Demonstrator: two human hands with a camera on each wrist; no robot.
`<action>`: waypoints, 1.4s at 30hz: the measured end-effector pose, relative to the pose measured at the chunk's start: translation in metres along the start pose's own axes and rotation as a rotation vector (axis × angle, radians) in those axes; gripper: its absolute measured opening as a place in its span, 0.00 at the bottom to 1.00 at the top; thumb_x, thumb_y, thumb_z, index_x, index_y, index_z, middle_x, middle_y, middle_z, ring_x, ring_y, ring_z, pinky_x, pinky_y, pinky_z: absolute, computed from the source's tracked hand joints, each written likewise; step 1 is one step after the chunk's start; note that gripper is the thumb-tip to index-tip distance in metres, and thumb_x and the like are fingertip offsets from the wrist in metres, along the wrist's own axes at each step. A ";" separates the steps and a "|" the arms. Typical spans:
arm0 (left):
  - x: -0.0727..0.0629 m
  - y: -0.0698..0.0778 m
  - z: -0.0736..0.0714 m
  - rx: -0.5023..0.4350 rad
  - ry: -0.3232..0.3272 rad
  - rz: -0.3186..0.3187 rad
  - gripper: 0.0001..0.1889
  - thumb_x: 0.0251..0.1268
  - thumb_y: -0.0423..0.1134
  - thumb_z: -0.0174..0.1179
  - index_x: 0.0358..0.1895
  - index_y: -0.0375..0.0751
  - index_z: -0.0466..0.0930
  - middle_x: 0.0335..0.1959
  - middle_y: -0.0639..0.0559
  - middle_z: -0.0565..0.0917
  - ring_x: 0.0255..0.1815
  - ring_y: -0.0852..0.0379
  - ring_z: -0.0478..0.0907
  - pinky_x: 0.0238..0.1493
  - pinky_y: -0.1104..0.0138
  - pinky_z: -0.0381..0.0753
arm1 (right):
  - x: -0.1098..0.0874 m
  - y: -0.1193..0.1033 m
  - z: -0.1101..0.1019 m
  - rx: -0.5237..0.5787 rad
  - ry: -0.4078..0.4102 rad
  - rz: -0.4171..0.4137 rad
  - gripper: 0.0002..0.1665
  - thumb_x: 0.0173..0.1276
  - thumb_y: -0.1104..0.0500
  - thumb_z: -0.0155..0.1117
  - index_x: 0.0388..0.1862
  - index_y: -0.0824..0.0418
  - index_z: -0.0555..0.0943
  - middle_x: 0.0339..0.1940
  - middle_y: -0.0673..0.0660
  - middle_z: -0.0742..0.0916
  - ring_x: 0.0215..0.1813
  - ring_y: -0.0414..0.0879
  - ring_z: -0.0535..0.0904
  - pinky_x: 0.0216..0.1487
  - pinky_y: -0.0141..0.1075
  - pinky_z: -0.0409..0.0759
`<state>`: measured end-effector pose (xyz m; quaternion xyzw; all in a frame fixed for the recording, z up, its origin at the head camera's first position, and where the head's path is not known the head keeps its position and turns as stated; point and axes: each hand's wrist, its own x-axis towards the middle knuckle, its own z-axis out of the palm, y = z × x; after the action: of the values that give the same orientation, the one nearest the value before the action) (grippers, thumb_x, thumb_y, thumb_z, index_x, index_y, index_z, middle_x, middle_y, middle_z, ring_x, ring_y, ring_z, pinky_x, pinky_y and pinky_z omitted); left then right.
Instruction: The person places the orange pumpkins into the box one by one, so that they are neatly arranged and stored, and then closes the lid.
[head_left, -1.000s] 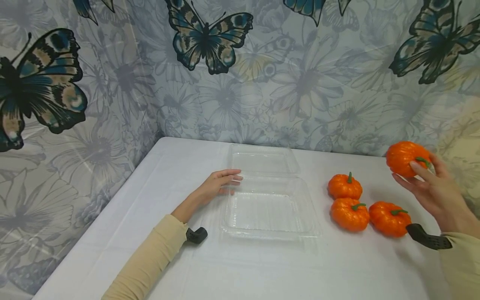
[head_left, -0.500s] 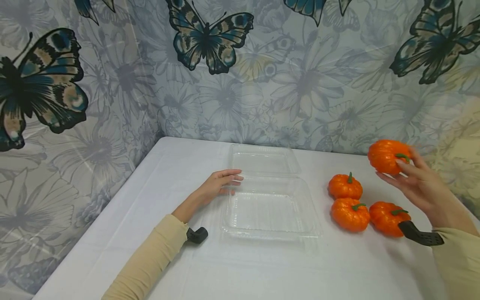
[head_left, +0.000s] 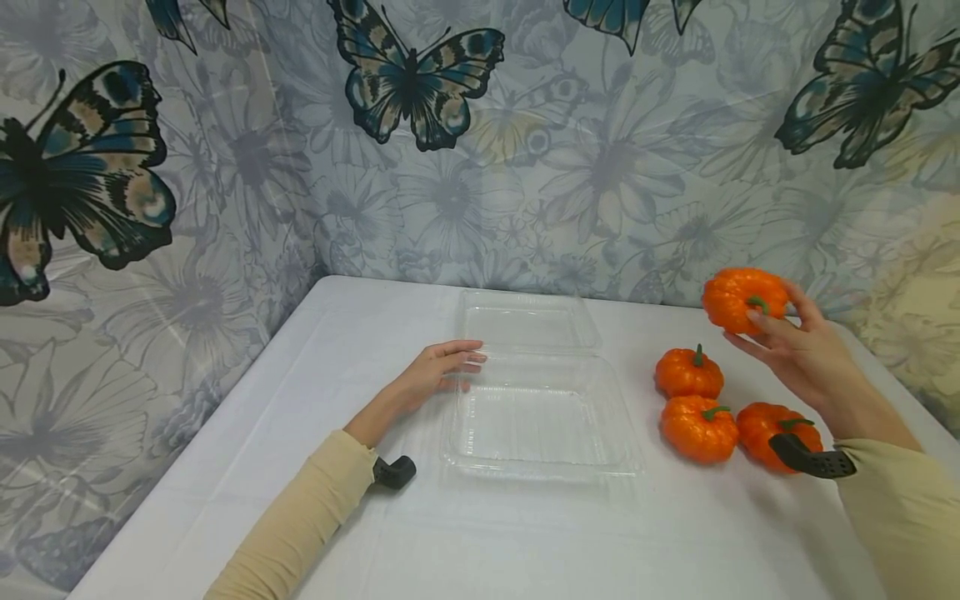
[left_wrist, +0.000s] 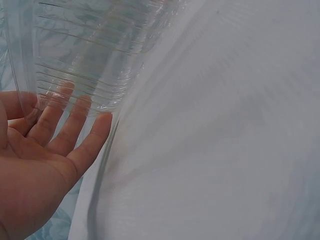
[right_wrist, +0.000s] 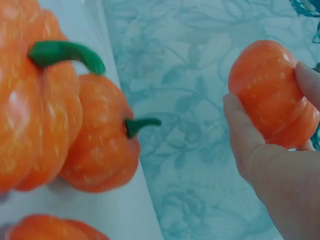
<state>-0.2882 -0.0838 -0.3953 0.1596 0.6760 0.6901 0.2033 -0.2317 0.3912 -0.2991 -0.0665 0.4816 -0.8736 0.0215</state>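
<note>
In the head view my right hand [head_left: 810,354] holds an orange toy pumpkin [head_left: 742,302] with a green stem, raised above the table at the right. Thumb and fingers lie round its sides, as the right wrist view also shows on the held pumpkin [right_wrist: 272,95]. My left hand [head_left: 431,372] rests at the left side of a clear plastic clamshell container [head_left: 540,471], by the hinge. Its fingers [left_wrist: 95,132] are fairly straight against the ribbed wall [left_wrist: 82,82]. The container lies open, its lid [head_left: 528,325] folded back.
Below the raised pumpkin, three more pumpkins sit close together on the white table [head_left: 517,542]: a rear one [head_left: 686,375], a front one [head_left: 699,429] and a right one [head_left: 768,429], partly behind the black wrist mount [head_left: 810,458]. A butterfly-patterned cloth [head_left: 600,208] hangs behind.
My right hand has moved left with the pumpkin, from the far right to near above the rear pumpkin. My left hand and the container have stayed in place.
</note>
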 end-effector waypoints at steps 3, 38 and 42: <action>-0.001 0.001 0.001 0.006 -0.008 0.010 0.21 0.77 0.35 0.42 0.69 0.33 0.64 0.62 0.40 0.74 0.62 0.47 0.71 0.51 0.59 0.77 | 0.002 0.003 0.007 -0.010 -0.014 0.018 0.37 0.72 0.75 0.45 0.70 0.41 0.56 0.62 0.48 0.58 0.52 0.45 0.77 0.46 0.48 0.81; -0.004 0.002 0.004 0.015 -0.024 0.032 0.22 0.77 0.35 0.42 0.69 0.32 0.62 0.62 0.38 0.73 0.63 0.44 0.69 0.53 0.56 0.76 | 0.041 0.057 0.092 -0.481 -0.168 0.279 0.45 0.70 0.68 0.56 0.77 0.51 0.45 0.63 0.57 0.62 0.54 0.46 0.75 0.55 0.45 0.76; -0.003 0.002 0.004 0.015 -0.021 0.029 0.22 0.77 0.35 0.42 0.69 0.31 0.62 0.62 0.39 0.73 0.62 0.45 0.70 0.52 0.57 0.76 | 0.044 0.063 0.100 -0.549 -0.234 0.285 0.44 0.69 0.69 0.58 0.76 0.52 0.49 0.65 0.58 0.60 0.57 0.48 0.73 0.56 0.46 0.75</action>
<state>-0.2839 -0.0821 -0.3932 0.1780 0.6765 0.6863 0.1993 -0.2629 0.2691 -0.2956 -0.1015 0.6980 -0.6857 0.1797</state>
